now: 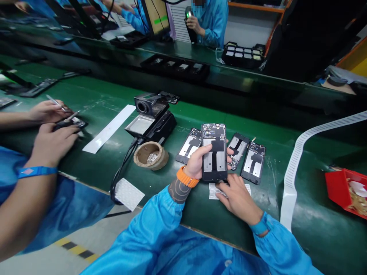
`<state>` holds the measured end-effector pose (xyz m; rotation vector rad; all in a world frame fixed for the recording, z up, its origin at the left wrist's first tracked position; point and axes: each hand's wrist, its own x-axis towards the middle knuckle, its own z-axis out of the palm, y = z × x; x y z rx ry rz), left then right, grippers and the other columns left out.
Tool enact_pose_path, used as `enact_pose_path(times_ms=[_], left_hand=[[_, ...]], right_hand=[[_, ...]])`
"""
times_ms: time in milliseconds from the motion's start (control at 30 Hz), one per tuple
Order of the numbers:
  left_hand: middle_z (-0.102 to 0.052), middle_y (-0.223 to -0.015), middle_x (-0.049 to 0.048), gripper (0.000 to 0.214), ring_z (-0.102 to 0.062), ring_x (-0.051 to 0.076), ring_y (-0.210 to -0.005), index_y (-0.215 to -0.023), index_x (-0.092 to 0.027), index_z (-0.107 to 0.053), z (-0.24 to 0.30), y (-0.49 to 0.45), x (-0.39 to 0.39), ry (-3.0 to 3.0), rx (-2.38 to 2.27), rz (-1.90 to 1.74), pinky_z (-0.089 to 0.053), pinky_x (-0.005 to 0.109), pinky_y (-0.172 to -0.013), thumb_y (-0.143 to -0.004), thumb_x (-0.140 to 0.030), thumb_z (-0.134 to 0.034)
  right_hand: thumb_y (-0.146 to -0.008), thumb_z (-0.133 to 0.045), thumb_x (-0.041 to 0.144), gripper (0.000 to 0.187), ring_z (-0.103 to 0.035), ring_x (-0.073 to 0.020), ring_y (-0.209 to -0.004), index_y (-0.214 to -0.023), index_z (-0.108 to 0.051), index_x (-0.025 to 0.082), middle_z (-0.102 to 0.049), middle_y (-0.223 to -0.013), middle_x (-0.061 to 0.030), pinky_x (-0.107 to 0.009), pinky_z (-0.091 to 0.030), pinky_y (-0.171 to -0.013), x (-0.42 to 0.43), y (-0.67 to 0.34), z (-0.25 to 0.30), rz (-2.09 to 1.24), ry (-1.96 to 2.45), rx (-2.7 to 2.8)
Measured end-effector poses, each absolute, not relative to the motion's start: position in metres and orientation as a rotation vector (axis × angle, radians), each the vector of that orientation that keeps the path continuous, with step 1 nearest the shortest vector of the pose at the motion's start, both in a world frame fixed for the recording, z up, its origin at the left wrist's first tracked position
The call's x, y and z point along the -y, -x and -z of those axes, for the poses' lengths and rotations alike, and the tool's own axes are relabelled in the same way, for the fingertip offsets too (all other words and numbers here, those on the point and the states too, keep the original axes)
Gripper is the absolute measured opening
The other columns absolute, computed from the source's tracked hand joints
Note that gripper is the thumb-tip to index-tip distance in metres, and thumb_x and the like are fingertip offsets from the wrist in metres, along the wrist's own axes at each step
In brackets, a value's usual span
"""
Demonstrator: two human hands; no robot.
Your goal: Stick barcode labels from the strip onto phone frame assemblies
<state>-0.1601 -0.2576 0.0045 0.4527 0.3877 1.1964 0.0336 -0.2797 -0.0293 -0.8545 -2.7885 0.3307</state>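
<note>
My left hand [196,162] is closed around an opened smartphone [214,152], thumb on its left edge and fingertips showing at the right. The phone stands tilted toward me, its circuit board and silver inner plate bare. Just below it, my right hand [241,198] lies over a white label sheet [213,191], thumb and fingers bent and apart, partly covering the sheet. Behind the held phone lie more opened phones: one on the left [189,146], one on the right [253,162] and one partly hidden by my left fingers [238,145].
A clay-coloured pot [137,158] and a black soldering-tool stand [160,126] are on the left. White label tape [292,168] and a red bin [335,187] lie right. A co-worker's hands [54,141] work on a device at far left. Another person [215,26] sits opposite.
</note>
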Motion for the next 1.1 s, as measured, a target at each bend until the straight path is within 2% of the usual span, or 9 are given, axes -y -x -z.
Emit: enact_pose_path(times_ms=[167,300,467,600,833,933,1033,1100], left_hand=[[-0.067,-0.116,0.0164,0.053,-0.07,0.028,-0.089,-0.125,-0.013,-0.056,-0.004,0.16,0.259,-0.463,-0.413,-1.204,-0.055,0.045,-0.081,-0.082,-0.044,-0.058],[-0.067,-0.114,0.0152,0.057,-0.069,0.028,-0.087,-0.128,-0.014,-0.057,-0.005,0.16,0.261,-0.477,-0.383,-1.18,-0.055,0.045,-0.08,-0.081,-0.047,-0.062],[-0.068,-0.114,0.02,0.059,-0.07,0.03,-0.085,-0.125,-0.011,-0.061,-0.009,0.16,0.269,-0.613,-0.384,-1.105,-0.055,0.043,-0.076,-0.081,-0.049,-0.065],[-0.072,-0.098,0.0196,0.061,-0.072,0.031,-0.083,-0.131,-0.011,-0.058,-0.006,0.157,0.275,-0.72,-0.467,-0.995,-0.056,0.037,-0.071,-0.083,-0.048,-0.065],[-0.073,-0.094,0.0166,0.062,-0.072,0.027,-0.08,-0.131,-0.014,-0.06,0.003,0.137,0.28,-0.683,-0.501,-0.876,-0.057,0.034,-0.071,-0.082,-0.048,-0.068],[-0.073,-0.091,0.0157,0.064,-0.072,0.026,-0.078,-0.132,-0.015,-0.059,0.003,0.136,0.28,-0.685,-0.566,-0.889,-0.057,0.033,-0.068,-0.08,-0.05,-0.07],[-0.073,-0.093,0.0159,0.066,-0.071,0.026,-0.078,-0.131,-0.015,-0.06,0.002,0.139,0.28,-0.747,-0.623,-0.898,-0.056,0.033,-0.067,-0.078,-0.051,-0.072],[-0.072,-0.094,0.0158,0.065,-0.071,0.026,-0.08,-0.129,-0.015,-0.061,0.001,0.14,0.28,-0.807,-0.643,-0.896,-0.056,0.035,-0.07,-0.077,-0.051,-0.073]], right_hand=[[-0.093,-0.056,0.024,0.009,-0.053,-0.0265,-0.09,-0.091,-0.064,0.02,-0.06,-0.096,-0.01,-0.038,-0.044,-0.076,0.278,-0.032,0.04,-0.343,0.87,2.698],[-0.098,-0.049,0.024,0.011,-0.06,-0.0212,-0.083,-0.095,-0.059,0.02,-0.064,-0.088,-0.006,-0.033,-0.047,-0.075,0.272,-0.04,0.036,-0.577,0.921,2.452],[-0.093,-0.056,0.031,0.014,-0.064,-0.0181,-0.079,-0.103,-0.054,0.021,-0.064,-0.091,-0.0039,-0.03,-0.051,-0.07,0.257,-0.054,0.02,-0.763,1.224,1.866],[-0.09,-0.058,0.032,0.018,-0.065,-0.0182,-0.08,-0.103,-0.053,0.02,-0.063,-0.093,-0.0051,-0.031,-0.054,-0.07,0.249,-0.057,0.016,-0.871,1.213,1.533],[-0.09,-0.06,0.035,0.035,-0.069,-0.024,-0.096,-0.121,-0.059,0.019,-0.071,-0.11,-0.0114,-0.039,-0.057,-0.081,0.253,-0.056,0.017,-1.061,1.167,1.413],[-0.087,-0.064,0.035,0.033,-0.07,-0.0244,-0.098,-0.116,-0.063,0.019,-0.073,-0.11,-0.011,-0.04,-0.057,-0.084,0.251,-0.058,0.017,-1.07,1.158,1.41],[-0.085,-0.066,0.034,0.026,-0.071,-0.0227,-0.09,-0.107,-0.066,0.019,-0.075,-0.101,-0.0093,-0.038,-0.058,-0.08,0.249,-0.06,0.015,-1.107,1.133,1.408],[-0.084,-0.067,0.033,0.028,-0.071,-0.022,-0.089,-0.109,-0.066,0.019,-0.075,-0.101,-0.0088,-0.038,-0.057,-0.079,0.249,-0.061,0.015,-1.124,1.126,1.397]])
